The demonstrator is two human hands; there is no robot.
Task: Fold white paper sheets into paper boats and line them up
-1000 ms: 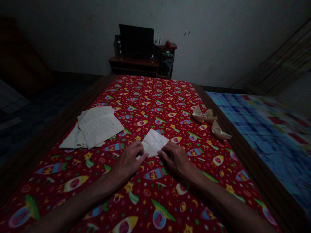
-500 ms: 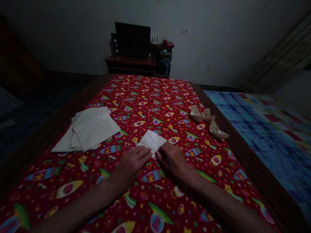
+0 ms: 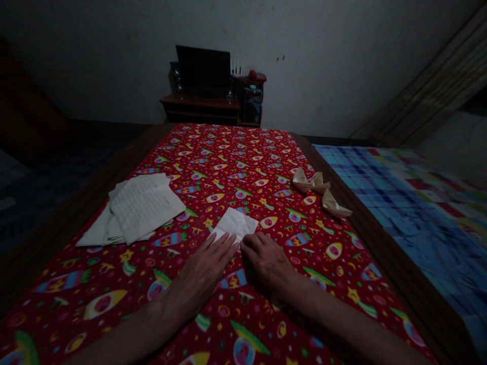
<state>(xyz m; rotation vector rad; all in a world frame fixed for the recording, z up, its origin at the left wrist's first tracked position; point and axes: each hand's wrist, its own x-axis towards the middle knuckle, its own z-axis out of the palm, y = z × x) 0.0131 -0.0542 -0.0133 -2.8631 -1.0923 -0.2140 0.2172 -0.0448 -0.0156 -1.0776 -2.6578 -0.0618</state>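
A small folded sheet of white paper (image 3: pixel 236 223) lies on the red patterned cloth in front of me. My left hand (image 3: pixel 207 266) rests flat, fingers stretched and slightly apart, their tips pressing on the paper's near left edge. At its near right corner, my right hand (image 3: pixel 268 261) has curled fingers gripping the paper's edge; the thumb is mostly hidden. To the left is a loose stack of written paper sheets (image 3: pixel 146 205). Over on the right sit folded paper boats (image 3: pixel 335 205), several points standing up, near the cloth's edge.
The red cloth (image 3: pixel 243 167) covers a table with dark wooden edges (image 3: pixel 342 203). Beyond its far end stand a black monitor (image 3: pixel 203 71) with speakers and a red telephone (image 3: pixel 257 76) on a cabinet. A plaid-covered surface (image 3: pixel 365 172) lies to the right.
My left fingers have straightened and spread flat over the paper's near edge. My right hand stays curled at the corner. The view has tilted up slightly.
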